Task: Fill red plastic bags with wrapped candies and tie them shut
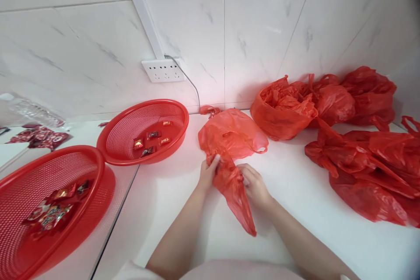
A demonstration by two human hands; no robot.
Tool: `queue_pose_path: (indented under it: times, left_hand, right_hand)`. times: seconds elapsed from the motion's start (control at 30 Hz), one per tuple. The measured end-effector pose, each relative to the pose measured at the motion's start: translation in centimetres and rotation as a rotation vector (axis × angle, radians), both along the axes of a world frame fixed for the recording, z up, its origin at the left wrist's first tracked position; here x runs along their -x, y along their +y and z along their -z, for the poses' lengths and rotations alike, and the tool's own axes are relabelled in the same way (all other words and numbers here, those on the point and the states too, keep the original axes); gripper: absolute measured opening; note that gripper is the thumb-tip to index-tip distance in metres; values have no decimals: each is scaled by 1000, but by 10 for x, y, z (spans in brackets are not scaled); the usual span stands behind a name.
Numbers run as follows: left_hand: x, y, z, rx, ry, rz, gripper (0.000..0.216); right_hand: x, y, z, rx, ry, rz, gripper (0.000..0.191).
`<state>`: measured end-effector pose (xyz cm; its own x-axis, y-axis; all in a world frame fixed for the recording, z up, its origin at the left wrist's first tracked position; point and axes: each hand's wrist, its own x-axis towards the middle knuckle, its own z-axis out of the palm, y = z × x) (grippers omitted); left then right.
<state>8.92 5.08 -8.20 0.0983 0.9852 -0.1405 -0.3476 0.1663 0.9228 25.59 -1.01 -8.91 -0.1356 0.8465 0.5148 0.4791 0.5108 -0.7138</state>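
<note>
A crumpled red plastic bag (pixel 231 183) is between my hands above the white table, its pointed end hanging toward me. My left hand (pixel 208 170) grips its upper left side, thumb on top. On the right side, my right hand (pixel 254 182) has its fingers curled against the bag, with the fingertips partly hidden by the plastic. Just beyond lies another red plastic bag (pixel 229 129), spread out flatter, with a loop handle at its right; it touches or overlaps the upper end of the held one.
Two red mesh baskets (pixel 183 118) stand at the left with several wrapped candies (pixel 152 134) inside. More red packets (pixel 49 137) lie behind them. Bunched red bags (pixel 282 109) line the tiled wall, and a pile of red bags (pixel 374 166) covers the right side. A socket strip (pixel 163 71) has a cable.
</note>
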Motion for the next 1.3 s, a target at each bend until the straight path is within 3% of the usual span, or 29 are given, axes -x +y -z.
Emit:
queue_pose_path:
  times: [0.13, 0.3, 0.37, 0.53, 0.6, 0.7, 0.77, 0.87, 0.97, 1.17, 1.3]
  left_hand:
    - [16, 4, -18, 125, -190, -115, 45]
    - [55, -8, -52, 309, -221, -200, 34]
    - [71, -19, -62, 317, -218, -224, 33]
    - [97, -42, -78, 248, -158, -221, 40]
    - [102, -49, -82, 215, -114, -253, 41]
    - [103, -59, -85, 160, -33, -269, 45]
    - [98, -66, -86, 121, 41, -230, 50]
    - [85, -80, -88, 52, 216, -96, 56]
    - [69, -95, -91, -93, 440, -58, 51]
    - [56, -113, -93, -347, 692, -345, 29]
    - [53, -118, -93, -283, 649, -465, 30]
  right_hand:
    - [-16, 0, -9, 229, 133, 185, 9]
    - [-38, 1, -33, 295, 119, 254, 11]
    - [-41, 0, -45, 355, 156, 252, 13]
    - [-41, -8, -63, 751, 223, 97, 41]
    - [-38, -15, -69, 668, 95, 199, 37]
    - [-23, -29, -85, 357, -28, 346, 26]
    - [-4, -40, -97, 213, -1, 258, 24]
    - [34, -51, -107, 51, 45, -98, 20]
    - [66, -54, -101, -2, 24, -312, 26]
    - [88, -65, -87, -78, 1, -276, 25]
    - [94, -78, -84, -5, -22, -227, 27]
